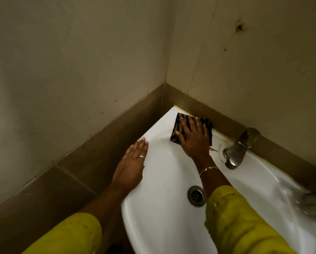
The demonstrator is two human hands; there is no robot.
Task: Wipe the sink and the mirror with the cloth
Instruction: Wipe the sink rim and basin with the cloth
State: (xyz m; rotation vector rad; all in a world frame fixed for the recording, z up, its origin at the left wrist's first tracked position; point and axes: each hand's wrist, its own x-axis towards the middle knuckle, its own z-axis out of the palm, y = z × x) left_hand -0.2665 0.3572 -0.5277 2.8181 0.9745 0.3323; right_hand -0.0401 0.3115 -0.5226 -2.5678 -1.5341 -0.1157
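Right hand (193,138) lies flat with fingers spread, pressing the dark striped cloth (179,125) onto the far left corner of the sink (162,180), on the flat ledge just beside the wall; it pins the cloth under the palm rather than gripping it. Left hand (133,162) rests open and flat on the sink's left rim, fingers together, holding nothing and seemingly bracing. To the right of the cloth stands the tap (237,149), and nearer, in the bowl, sits the drain (196,195), partly behind the right forearm in its yellow sleeve (241,222). Judging by this, the job is in its first part: the sink is being wiped at its back corner. The white surface looks fairly clean, though which areas the cloth has already covered cannot be told. The ledge around the tap, the right side and the bowl may remain. No mirror is in view, so that half appears still to do.
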